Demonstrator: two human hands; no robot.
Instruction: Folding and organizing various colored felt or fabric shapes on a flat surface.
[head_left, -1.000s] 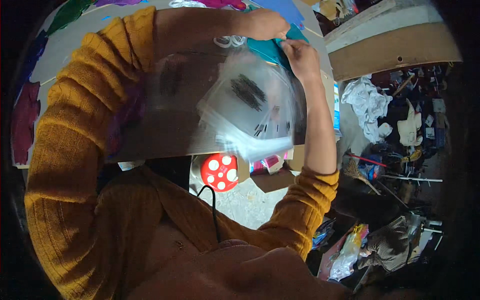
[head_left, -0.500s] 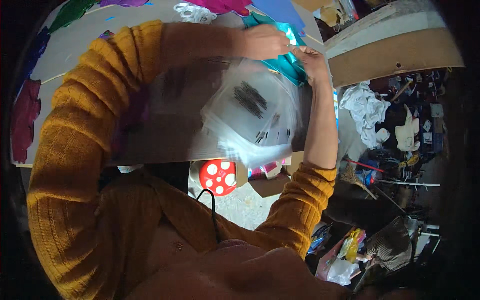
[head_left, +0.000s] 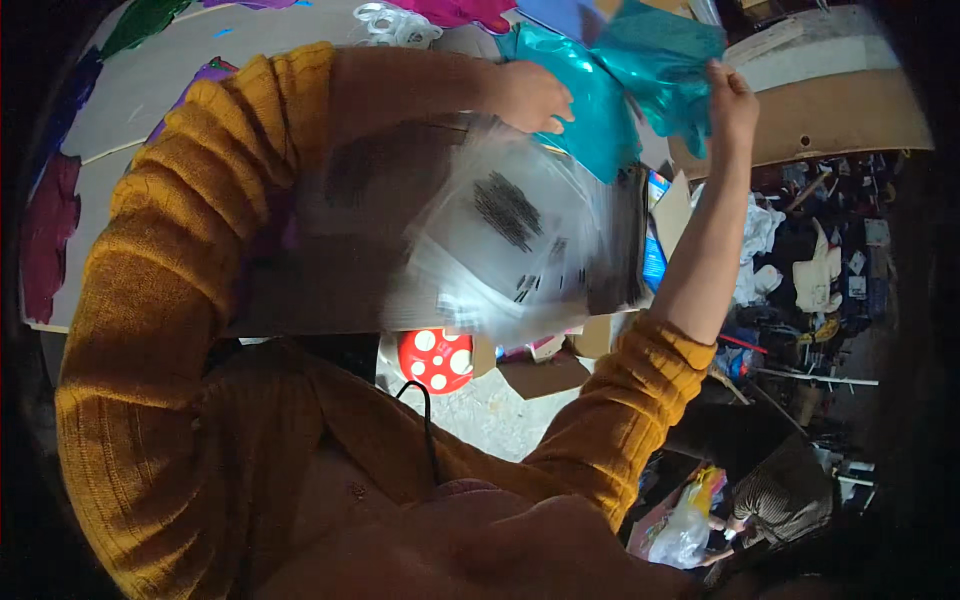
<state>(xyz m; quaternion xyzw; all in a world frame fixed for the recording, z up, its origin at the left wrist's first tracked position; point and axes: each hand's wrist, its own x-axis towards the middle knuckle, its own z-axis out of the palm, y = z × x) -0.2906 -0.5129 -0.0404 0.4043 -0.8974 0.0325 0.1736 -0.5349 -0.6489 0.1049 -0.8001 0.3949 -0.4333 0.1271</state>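
My left hand (head_left: 528, 95) and my right hand (head_left: 730, 100) both grip a shiny teal foil sheet (head_left: 620, 85), held up above the table near the top of the view. Below the hands hangs a clear plastic bag (head_left: 500, 250) with dark print on it, blurred by motion. It seems to dangle from my left hand, though the grip on it is hidden. My mustard-yellow sleeves frame the bag on both sides.
A pale table (head_left: 140, 90) carries coloured foil pieces in purple, green and magenta. A red ball with white dots (head_left: 436, 358) lies on the floor beside cardboard boxes (head_left: 540, 370). Clothes and clutter (head_left: 810, 270) fill the floor at right. A brown board (head_left: 830, 120) lies at upper right.
Both hands have lifted and pulled the teal foil further out of the clear bag; my right hand moved right and the foil now spreads open between the hands.
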